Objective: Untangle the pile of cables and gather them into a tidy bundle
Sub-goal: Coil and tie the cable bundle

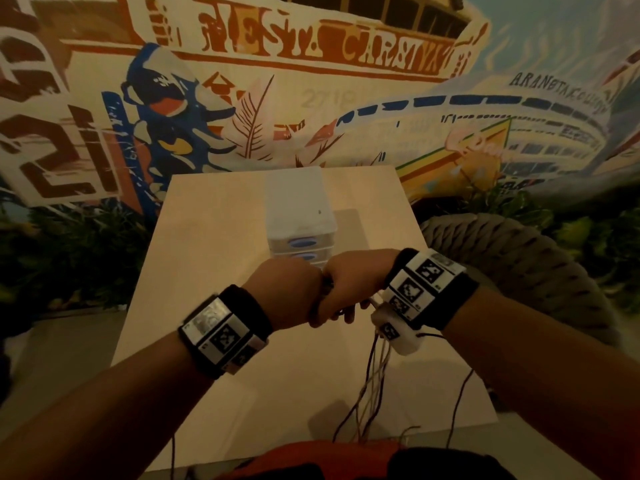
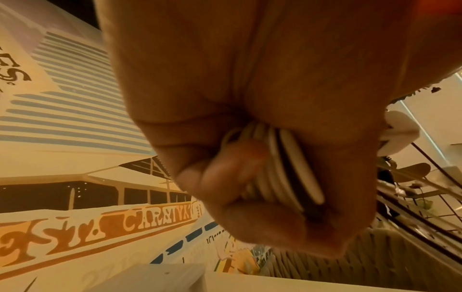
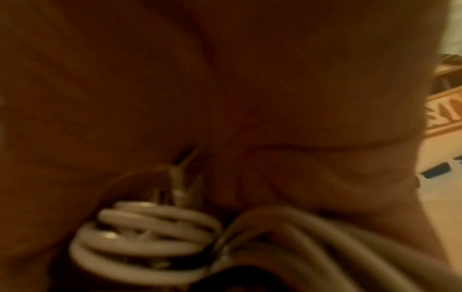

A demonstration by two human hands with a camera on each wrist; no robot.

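Item 1, my left hand [image 1: 282, 291]: raised above the middle of the table [image 1: 207, 244], knuckles against my right hand. Fingers [image 2: 225, 177] curled tight; the left wrist view shows them wrapped round a stack of white and dark cable loops pressed into the palm.

Item 2, my right hand [image 1: 349, 292]: just beside the left, touching it, also above the middle of the table. Fingers curled round the same bundle; the right wrist view, dim and blurred, shows several white coils lying against the palm and under the fingers.

Item 3, the cables [image 2: 282, 168]: coiled part held between both hands, clear of the tabletop. Loose ends, dark and pale, hang from below my right wrist and trail down toward the near edge of the table [image 1: 374, 382]. Where they end, I cannot tell.

Item 4, a white drawer unit [image 1: 298, 209]: stands on the table toward its far edge, beyond my hands, apart from them; blue handles on its front.

Item 5, a woven grey seat [image 1: 519, 258]: off the table's right edge.

Item 6, a painted mural [image 1: 311, 81]: behind the table's far edge.
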